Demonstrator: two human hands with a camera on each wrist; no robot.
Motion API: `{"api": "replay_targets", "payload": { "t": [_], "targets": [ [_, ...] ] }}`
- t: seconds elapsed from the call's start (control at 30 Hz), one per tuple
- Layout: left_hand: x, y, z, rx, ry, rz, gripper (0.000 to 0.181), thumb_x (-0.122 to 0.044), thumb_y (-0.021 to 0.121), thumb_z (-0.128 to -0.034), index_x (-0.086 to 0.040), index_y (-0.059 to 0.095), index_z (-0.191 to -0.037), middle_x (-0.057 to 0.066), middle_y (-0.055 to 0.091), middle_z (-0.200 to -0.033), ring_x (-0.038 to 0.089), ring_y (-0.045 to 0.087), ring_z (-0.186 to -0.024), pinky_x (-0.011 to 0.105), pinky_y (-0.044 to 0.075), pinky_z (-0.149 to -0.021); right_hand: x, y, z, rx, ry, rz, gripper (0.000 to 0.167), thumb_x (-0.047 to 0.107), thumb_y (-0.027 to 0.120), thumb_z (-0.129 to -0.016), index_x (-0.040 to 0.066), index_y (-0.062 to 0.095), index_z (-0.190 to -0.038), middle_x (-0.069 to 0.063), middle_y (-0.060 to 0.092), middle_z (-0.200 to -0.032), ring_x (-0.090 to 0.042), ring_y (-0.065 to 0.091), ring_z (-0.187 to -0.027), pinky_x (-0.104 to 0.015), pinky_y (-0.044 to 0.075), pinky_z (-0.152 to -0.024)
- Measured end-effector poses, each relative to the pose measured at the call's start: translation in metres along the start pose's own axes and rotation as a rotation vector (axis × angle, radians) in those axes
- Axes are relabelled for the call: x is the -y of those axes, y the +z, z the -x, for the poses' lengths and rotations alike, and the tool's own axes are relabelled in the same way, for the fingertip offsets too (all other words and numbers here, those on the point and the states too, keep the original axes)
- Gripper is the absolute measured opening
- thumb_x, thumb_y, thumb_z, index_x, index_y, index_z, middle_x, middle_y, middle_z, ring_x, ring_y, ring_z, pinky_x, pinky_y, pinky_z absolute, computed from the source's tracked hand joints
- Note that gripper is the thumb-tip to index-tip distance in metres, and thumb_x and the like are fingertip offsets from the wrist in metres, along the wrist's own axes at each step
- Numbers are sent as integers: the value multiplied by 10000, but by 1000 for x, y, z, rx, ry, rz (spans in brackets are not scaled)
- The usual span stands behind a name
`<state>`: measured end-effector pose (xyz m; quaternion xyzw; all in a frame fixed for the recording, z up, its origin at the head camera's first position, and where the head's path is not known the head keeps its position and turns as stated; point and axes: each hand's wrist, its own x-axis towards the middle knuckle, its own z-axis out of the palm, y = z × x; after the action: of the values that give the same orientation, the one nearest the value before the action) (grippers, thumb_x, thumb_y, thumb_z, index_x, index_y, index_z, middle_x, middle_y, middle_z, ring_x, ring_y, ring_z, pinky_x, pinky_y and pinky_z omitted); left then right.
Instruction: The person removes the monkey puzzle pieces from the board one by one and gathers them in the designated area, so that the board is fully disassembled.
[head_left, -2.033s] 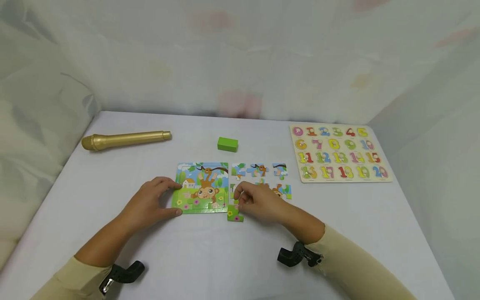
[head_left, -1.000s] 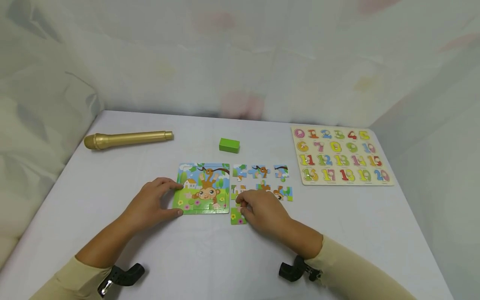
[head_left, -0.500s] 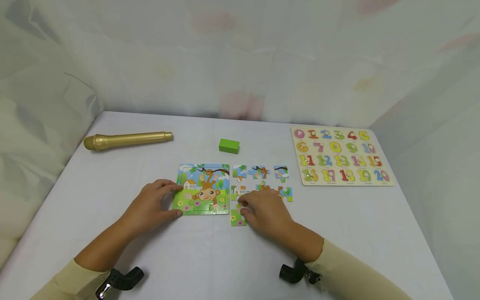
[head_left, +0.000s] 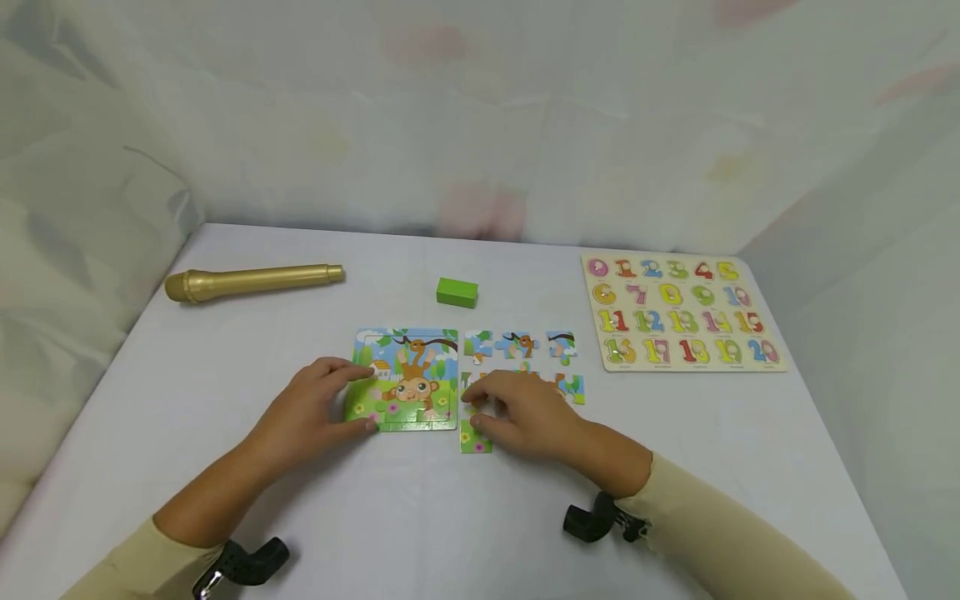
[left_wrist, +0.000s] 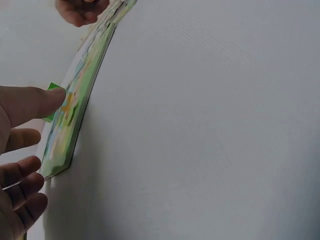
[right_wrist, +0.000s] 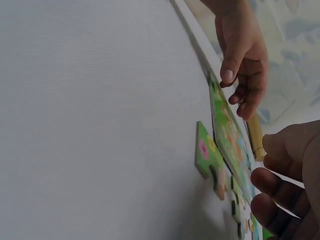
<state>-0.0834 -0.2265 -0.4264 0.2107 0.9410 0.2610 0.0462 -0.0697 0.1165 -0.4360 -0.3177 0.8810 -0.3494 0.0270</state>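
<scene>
In the head view, my left hand (head_left: 307, 412) is at the left edge of a monkey puzzle board (head_left: 408, 415), its thumb and fingers spread apart. The left wrist view shows the thumb (left_wrist: 47, 102) over the board; I cannot tell whether it touches. My right hand (head_left: 532, 415) hovers above loose jigsaw pieces right of the board, its fingers loosely bent with nothing visible between them. Just below its fingertips lies a green corner piece (head_left: 474, 439) with flowers. A branch piece (head_left: 517, 344) and several others lie in rows, some partly hidden by this hand.
A green block (head_left: 457, 292) lies behind the board. At the back left is a gold toy microphone (head_left: 255, 282). A number puzzle board (head_left: 682, 312) lies at the right. Fabric walls (head_left: 480, 117) surround the white table (head_left: 420, 525).
The flowered corner piece has shifted slightly right and nearer to me. My right hand drew back with it, then moved left as its fingers parted. My left hand has edged right over the board.
</scene>
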Motion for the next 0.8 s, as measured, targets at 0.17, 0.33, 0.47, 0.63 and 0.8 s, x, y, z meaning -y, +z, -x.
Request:
{"api": "replay_targets", "payload": {
  "t": [0.17,0.33,0.47,0.63,0.8],
  "targets": [
    [0,5,-5,2,63,-17,637,-288,957,-806,-102,716,-1365,152,637,-1313,396,592,-1206,593,487,-1001,5,-1,-17,62,17,-36,289,203,752,-988,121,733,-1265,22,729,-1132,-146,638,-901,-285,518,-789],
    [4,9,-9,9,91,-31,662,-293,974,-785,-107,720,-1368,128,645,-1312,386,576,-1219,578,477,-1014,9,0,-37,128,32,-24,362,227,738,-1003,135,699,-1351,16,707,-1180,-192,628,-946,-300,496,-825],
    [6,12,-13,26,97,-7,682,-315,978,-781,-135,713,-1383,100,639,-1316,375,562,-1231,567,479,-1009,13,2,-52,165,23,-35,404,216,731,-1006,120,680,-1395,-4,705,-1222,-197,630,-984,-320,499,-862],
    [7,14,-18,39,104,8,665,-310,974,-783,-139,716,-1372,72,629,-1259,355,567,-1207,539,484,-977,18,9,-68,206,33,-24,401,225,735,-1002,128,697,-1389,1,698,-1262,-159,629,-1056,-310,496,-910],
    [8,14,-22,49,113,22,658,-290,983,-774,-136,726,-1359,62,626,-1242,345,562,-1211,526,479,-982,22,19,-79,239,30,19,389,250,730,-1004,139,707,-1376,22,694,-1272,-140,607,-1094,-286,491,-925]
  ]
}}
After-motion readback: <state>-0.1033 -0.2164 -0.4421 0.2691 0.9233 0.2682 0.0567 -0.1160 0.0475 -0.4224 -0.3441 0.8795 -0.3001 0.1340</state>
